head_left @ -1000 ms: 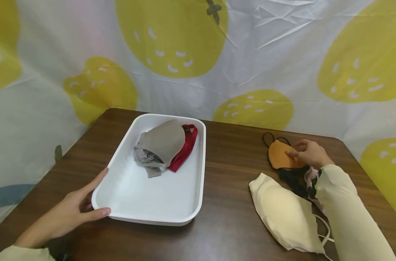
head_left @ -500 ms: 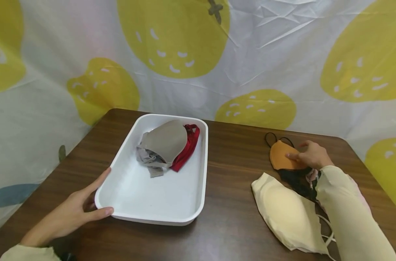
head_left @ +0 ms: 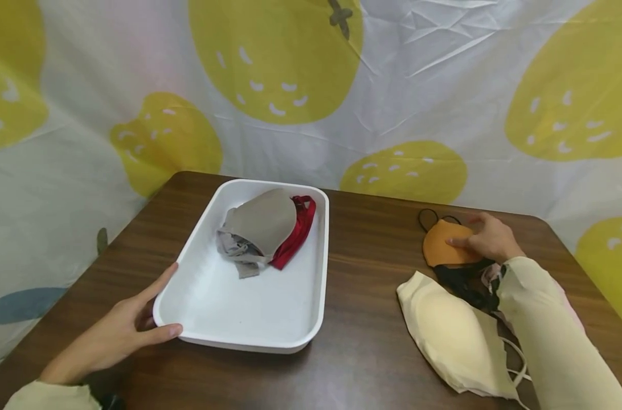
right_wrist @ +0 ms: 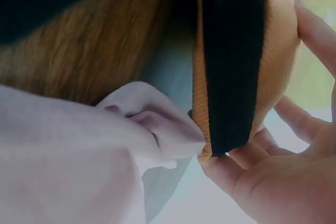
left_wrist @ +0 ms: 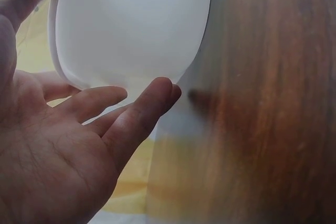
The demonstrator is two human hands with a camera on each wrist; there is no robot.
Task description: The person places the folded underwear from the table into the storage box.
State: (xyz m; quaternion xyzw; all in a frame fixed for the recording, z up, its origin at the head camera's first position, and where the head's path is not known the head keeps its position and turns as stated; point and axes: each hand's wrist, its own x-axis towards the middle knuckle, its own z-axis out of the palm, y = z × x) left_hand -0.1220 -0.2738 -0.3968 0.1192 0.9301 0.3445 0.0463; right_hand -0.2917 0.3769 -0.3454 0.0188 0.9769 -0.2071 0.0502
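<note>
My left hand [head_left: 113,333] holds the near left corner of a white plastic tray [head_left: 239,322], thumb along the near rim and fingers around the side. In the left wrist view, fingertips lie close under the tray's white wall [left_wrist: 131,30]. Inside the tray are a grey-beige bra [head_left: 267,219] and a red bra [head_left: 297,239]. At the right, my right hand [head_left: 492,238] grips an orange bra [head_left: 439,246] with thin black straps. The right wrist view shows the fingers at the edge of its orange cup [right_wrist: 278,35], beside a wide black band [right_wrist: 233,61].
A cream bra [head_left: 446,330] lies on the dark wooden table [head_left: 362,319], its straps near the right sleeve. Black lace [head_left: 462,285] and a pink patterned garment [head_left: 490,275] lie below the orange bra. A lemon-print cloth [head_left: 290,154] hangs behind the table.
The head view has turned slightly, so everything sits a little farther right. My left hand stays on the tray corner, and my right hand stays at the orange bra with little movement.
</note>
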